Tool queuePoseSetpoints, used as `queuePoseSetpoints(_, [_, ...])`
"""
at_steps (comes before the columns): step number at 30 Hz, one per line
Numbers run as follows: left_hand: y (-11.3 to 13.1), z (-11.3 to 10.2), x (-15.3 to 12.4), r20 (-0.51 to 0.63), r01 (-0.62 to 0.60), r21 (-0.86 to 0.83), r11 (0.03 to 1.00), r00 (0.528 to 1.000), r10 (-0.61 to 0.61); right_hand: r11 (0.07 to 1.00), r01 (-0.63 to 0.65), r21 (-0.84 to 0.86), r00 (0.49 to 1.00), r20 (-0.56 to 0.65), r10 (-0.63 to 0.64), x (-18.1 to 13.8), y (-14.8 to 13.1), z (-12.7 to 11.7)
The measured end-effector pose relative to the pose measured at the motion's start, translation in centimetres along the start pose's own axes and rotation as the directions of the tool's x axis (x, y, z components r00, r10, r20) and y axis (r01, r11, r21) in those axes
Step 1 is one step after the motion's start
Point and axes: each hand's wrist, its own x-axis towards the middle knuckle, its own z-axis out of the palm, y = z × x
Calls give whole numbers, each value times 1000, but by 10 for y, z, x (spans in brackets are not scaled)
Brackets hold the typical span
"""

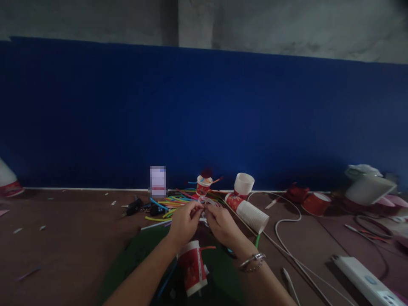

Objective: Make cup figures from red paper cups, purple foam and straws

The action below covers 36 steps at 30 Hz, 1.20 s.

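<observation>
My left hand (187, 219) and my right hand (220, 221) meet above the table, fingertips pinched close together. Whatever lies between the fingers is too small to make out; pale thin loops (207, 200) show just behind them. Below my wrists a red and white paper cup (192, 268) lies tipped over on a dark green surface (127, 272), with an orange stick (208, 247) poking from its side. Beyond my hands stands a small decorated cup (204, 185) with coloured stems and a dark red tuft. Many coloured fuzzy sticks (174, 206) are spread left of it.
A stack of paper cups (251, 216) lies at the right, near an upright cup (244, 183). Keys (134, 206) and a blurred-out phone (158, 182) sit to the left. White cables (287, 220) and a power strip (363, 276) occupy the right side. A blue panel (204, 114) rises behind.
</observation>
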Motion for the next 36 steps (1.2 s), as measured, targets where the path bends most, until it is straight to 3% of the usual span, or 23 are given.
queuePoseSetpoints(7, [0,-4,2,5,-69,-1,998,998,69,995,1,-99,1000,-10,-2,0,-3,-2])
queuePoseSetpoints(13, [2,-9,0,-6,-205,78,976,979,206,998,23,-51,999,-40,-25,-1,-7,-3])
queuePoseSetpoints(15, [3,-10,-2,-16,-234,97,967,971,237,1000,8,-4,998,-68,-8,-1,-8,-1])
queuePoseSetpoints(18, [6,-9,-6,-51,-233,36,972,971,235,979,-58,197,993,-90,77,-2,-11,3])
queuePoseSetpoints(20, [9,-6,-7,-85,-183,-85,979,981,176,934,-120,336,986,-70,152,-1,-13,6])
queuePoseSetpoints(22, [13,-4,-5,-126,-55,-302,952,992,18,926,-148,347,980,-75,184,0,-12,8])
queuePoseSetpoints(23, [15,-3,-2,-128,27,-438,899,987,-92,946,-148,288,979,-96,182,1,-9,8])
queuePoseSetpoints(25, [16,-3,3,-61,175,-693,699,952,-299,986,-161,40,977,-132,165,3,1,9])
queuePoseSetpoints(27, [14,-4,9,80,283,-826,488,915,-396,929,-234,-288,972,-95,215,3,16,10])
queuePoseSetpoints(29, [11,-7,12,214,381,-856,350,877,-431,826,-315,-468,944,-63,325,3,32,11])
queuePoseSetpoints(32, [9,-7,13,340,484,-828,284,835,-432,768,-379,-516,914,-77,399,1,46,12])
queuePoseSetpoints(34, [9,-6,11,367,510,-806,300,829,-422,792,-379,-479,920,-104,378,1,44,11])
queuePoseSetpoints(36, [9,-4,10,353,507,-798,326,831,-430,902,-351,-251,936,-138,325,2,35,10])
